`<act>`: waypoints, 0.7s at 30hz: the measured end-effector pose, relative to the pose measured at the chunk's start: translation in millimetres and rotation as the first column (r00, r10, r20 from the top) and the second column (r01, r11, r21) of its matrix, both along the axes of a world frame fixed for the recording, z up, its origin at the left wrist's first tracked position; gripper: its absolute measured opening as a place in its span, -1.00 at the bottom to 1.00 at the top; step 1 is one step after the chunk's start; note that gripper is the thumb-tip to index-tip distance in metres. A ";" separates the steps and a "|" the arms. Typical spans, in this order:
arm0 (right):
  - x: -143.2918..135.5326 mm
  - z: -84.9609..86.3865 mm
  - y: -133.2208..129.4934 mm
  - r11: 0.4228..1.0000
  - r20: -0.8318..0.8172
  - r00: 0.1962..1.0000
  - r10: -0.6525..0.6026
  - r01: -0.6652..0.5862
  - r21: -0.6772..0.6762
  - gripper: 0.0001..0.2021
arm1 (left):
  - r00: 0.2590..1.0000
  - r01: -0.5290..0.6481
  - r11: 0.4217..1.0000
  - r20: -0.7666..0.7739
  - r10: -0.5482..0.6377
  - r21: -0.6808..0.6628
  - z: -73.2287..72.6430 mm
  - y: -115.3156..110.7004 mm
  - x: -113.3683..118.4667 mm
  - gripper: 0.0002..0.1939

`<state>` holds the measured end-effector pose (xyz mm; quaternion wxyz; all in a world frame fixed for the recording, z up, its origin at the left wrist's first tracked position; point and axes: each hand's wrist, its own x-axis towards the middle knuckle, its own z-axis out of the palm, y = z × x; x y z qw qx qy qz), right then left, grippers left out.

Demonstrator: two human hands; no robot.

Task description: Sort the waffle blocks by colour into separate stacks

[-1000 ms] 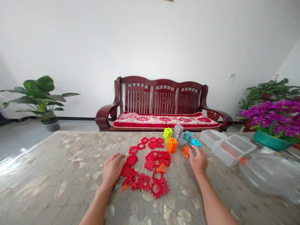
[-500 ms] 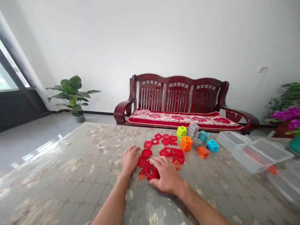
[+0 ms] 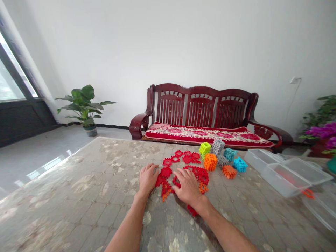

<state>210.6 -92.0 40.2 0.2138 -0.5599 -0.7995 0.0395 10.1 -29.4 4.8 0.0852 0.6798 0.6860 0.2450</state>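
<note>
Flat red toothed pieces [image 3: 166, 172] lie spread on the cloth-covered table [image 3: 105, 164], with a few orange ones [image 3: 165, 191] among them. My left hand [image 3: 148, 178] rests palm down at the left edge of the red pieces, touching some, its fingers stretched forward. Over the right part of the pieces lies my right hand [image 3: 187, 185], fingers spread and hiding what is beneath. One red piece [image 3: 193, 210] shows beside its wrist. Behind stand stacked bundles: lime green [image 3: 205, 149], orange [image 3: 210, 162], grey [image 3: 217, 147] and blue [image 3: 239, 164].
Clear plastic boxes [image 3: 286, 178] with open lids stand at the right, a few red and orange pieces in one. Beyond the table are a dark red wooden bench [image 3: 199, 108], a potted plant [image 3: 90, 131] and purple flowers [image 3: 321, 130].
My right hand has moved slightly forward and right, and red pieces near it have shifted right and apart. A red piece now shows by its wrist. The view has turned slightly left.
</note>
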 end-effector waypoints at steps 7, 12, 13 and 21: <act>-14.0 7.3 -3.2 0.864 0.180 0.849 0.497 -0.503 -0.015 -0.67 | 1.000 -0.007 1.000 0.013 0.007 0.009 -3.2 1.6 0.0 -0.62; -19.8 9.8 7.2 0.828 0.363 0.761 0.537 -0.558 -0.054 -0.84 | 0.999 -0.009 1.000 0.033 0.008 0.027 -3.2 2.9 -1.2 -0.62; -20.4 9.7 8.2 0.831 0.388 0.757 0.526 -0.554 -0.046 -0.84 | 0.999 -0.007 0.999 0.040 0.005 0.035 -3.2 3.3 -1.5 -0.62; 1.5 6.3 11.6 0.923 -0.146 0.912 0.384 -0.384 0.031 -0.82 | 0.999 -0.010 1.000 0.043 0.009 0.023 -0.9 3.7 -1.6 -0.62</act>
